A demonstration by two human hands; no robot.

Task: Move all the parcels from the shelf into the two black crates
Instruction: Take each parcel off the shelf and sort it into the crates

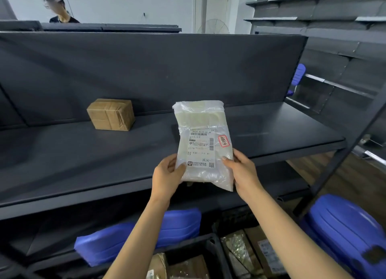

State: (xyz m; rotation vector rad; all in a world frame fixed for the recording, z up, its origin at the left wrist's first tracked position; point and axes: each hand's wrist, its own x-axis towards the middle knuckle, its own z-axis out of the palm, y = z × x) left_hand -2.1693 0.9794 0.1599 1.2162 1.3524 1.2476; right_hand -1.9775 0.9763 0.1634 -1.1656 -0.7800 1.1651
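A flat parcel in clear plastic [203, 130] with a white shipping label sits tilted above the front of the dark shelf [83, 153]. My left hand [167, 174] grips its lower left corner, and my right hand [243, 170] grips its lower right edge. A brown taped box parcel [111, 114] stands on the shelf further back to the left. Below, two black crates [211, 245] hold several parcels, a brown one [188, 266] on the left side and wrapped ones [250, 255] on the right.
Blue plastic stools [125, 235] [344, 230] stand under and right of the shelf. A slanted shelf post [342, 153] rises at the right. More dark shelving [334, 38] fills the right background. A person [60, 7] stands behind the shelf at top left.
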